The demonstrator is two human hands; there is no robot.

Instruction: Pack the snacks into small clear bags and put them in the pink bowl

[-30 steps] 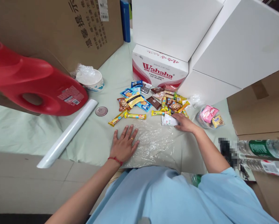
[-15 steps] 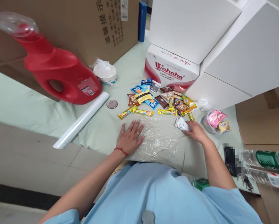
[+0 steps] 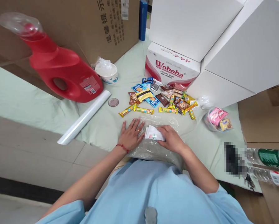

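Observation:
My left hand lies flat with fingers spread on the left part of a clear plastic bag. In my right hand is a small stack of white packets with red and green print, held over the middle of the bag near my left fingertips. Just beyond the bag, several yellow-wrapped snack bars lie in a loose row. Behind them is a pile of wrapped snacks, among them a blue biscuit packet, a yellow packet and a brown packet.
A red jug, a white roll, a paper bowl and a round disc stand or lie left. Right are a tub of snacks and plastic bottles. Behind stands a Wahaha box.
My right hand has moved left with the white packets, from the bag's right edge to its middle. My left hand stays flat on the bag.

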